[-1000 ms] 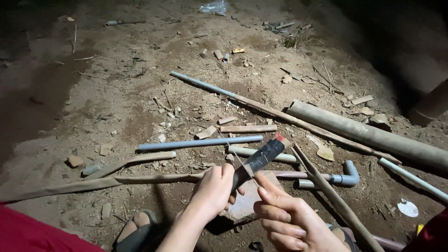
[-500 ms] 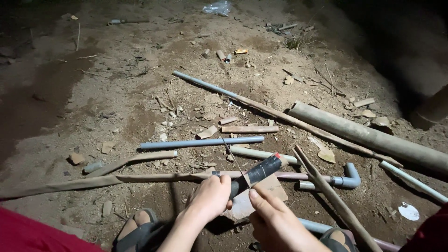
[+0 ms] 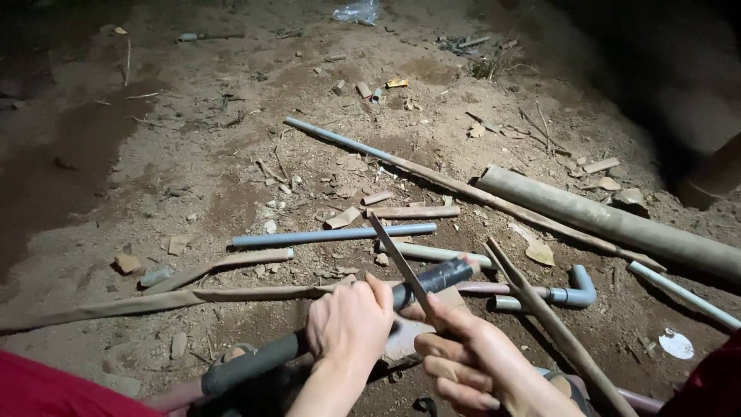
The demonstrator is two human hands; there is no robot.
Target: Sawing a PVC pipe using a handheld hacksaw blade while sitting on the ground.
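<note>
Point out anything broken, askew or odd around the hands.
Pipes lie scattered at all angles on the dirt: a blue pipe, a grey elbow, short offcuts. The left hand grips a dark pipe; the right hand holds a thin blade across it.

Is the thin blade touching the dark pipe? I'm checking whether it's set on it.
Touching. The head view shows the blade, gripped by the right hand, crossing the dark pipe that the left hand holds.
</note>
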